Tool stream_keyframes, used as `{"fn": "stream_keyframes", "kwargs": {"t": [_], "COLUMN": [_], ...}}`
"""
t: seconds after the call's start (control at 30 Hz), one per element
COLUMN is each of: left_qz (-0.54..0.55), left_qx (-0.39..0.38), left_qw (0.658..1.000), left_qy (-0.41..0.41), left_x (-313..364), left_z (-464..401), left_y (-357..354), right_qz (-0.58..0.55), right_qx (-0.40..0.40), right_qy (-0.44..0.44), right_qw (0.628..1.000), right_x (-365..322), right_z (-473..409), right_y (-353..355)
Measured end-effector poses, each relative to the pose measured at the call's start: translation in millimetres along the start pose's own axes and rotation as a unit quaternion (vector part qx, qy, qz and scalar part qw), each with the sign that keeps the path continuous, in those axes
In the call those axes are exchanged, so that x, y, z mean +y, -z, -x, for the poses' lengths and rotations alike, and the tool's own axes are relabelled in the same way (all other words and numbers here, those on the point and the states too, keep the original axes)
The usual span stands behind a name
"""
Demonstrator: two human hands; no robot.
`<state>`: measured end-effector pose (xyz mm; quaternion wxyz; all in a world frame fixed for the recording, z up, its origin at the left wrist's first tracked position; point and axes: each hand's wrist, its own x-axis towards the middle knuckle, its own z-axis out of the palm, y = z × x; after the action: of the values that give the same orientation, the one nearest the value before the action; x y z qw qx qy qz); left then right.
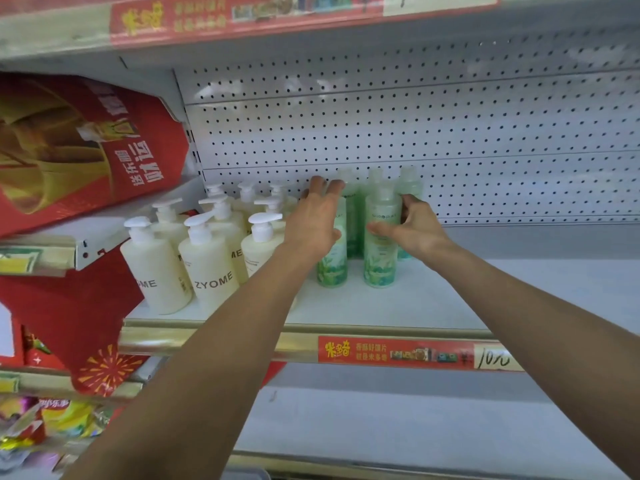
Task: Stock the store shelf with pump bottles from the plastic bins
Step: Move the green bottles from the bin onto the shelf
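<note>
Both arms reach onto the white shelf (433, 306). The left hand (317, 220), fingers straight, lies flat against the left side of the cluster of green bottles (379, 237), which stand upright mid-shelf before the pegboard back (450, 133). The right hand (414, 226) curls round the right side of the front green bottle, thumb across its label. Just left stand cream pump bottles (207, 268) marked "ZYOME". The red price strip (398, 353) carries a handwritten "10"; its remaining print is unclear.
</note>
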<state>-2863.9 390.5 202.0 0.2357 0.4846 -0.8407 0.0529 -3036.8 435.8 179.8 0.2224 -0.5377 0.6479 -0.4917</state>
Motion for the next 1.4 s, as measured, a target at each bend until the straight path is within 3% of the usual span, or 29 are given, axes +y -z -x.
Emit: {"fn": "stream_keyframes", "kwargs": {"t": [0.27,0.37,0.47,0.67,0.83,1.0,1.17,1.27,1.4], "left_qz": [-0.015,0.037,0.090,0.097,0.050,0.043,0.107,0.134,0.165], "left_qx": [-0.033,-0.019,0.064,0.117,0.087,-0.047,-0.184,-0.257,-0.348], "left_qw": [0.999,0.999,0.992,0.985,0.993,0.998,0.969,0.937,0.875], "left_qy": [-0.002,-0.009,-0.059,-0.076,-0.064,0.023,0.126,0.195,0.293], "left_x": [-3,-2,-6,-37,-89,-166,-235,-268,-305], "left_z": [-3,10,38,123,210,288,353,393,446], "left_y": [3,13,25,40,30,7,-26,-59,-115], "right_qz": [0.085,0.178,0.241,0.354,0.377,0.365,0.255,0.199,0.137], "right_qx": [0.008,0.103,0.158,0.160,0.119,0.007,-0.161,-0.255,-0.340], "right_qy": [-0.015,0.051,0.148,0.249,0.248,0.185,0.015,-0.091,-0.273], "right_qw": [0.996,0.977,0.946,0.887,0.885,0.912,0.953,0.942,0.890], "right_x": [-11,-22,-34,-39,-29,-12,21,47,93], "right_z": [8,29,63,138,198,251,297,319,343], "right_y": [-3,-2,-5,-32,-82,-161,-247,-297,-357]}}
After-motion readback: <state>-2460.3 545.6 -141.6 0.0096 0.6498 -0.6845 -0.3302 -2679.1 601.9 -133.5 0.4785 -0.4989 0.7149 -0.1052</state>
